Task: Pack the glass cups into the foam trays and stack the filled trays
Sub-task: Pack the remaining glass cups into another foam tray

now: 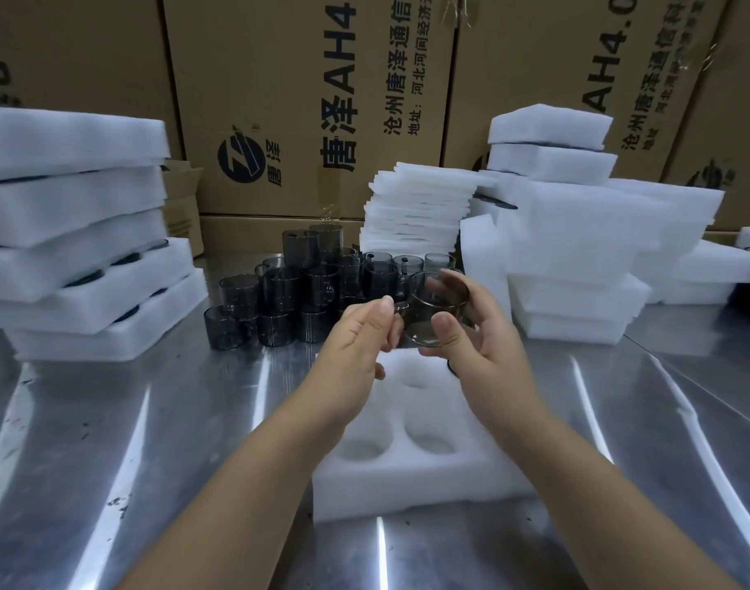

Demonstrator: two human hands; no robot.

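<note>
Above the tray's [407, 479] far end, my right fingers [445, 330] wrap the cup [428, 317] and my left fingers [383, 308] pinch its handle. It is mouth up, with empty pockets [430, 440] below, nearer me.

Looks forward and down from head height over the shiny steel table [109, 440], wide-angle, bending straight edges toward the borders. Sits close in, near the white foam tray with round pockets [407, 479] low in the middle and the cluster of dark smoked glass cups [279, 300] just beyond. Faces the wall of brown printed cardboard boxes [279, 78] behind the table, between a left stack of white foam trays [66, 185] and a right stack of white foam trays [577, 232].
</note>
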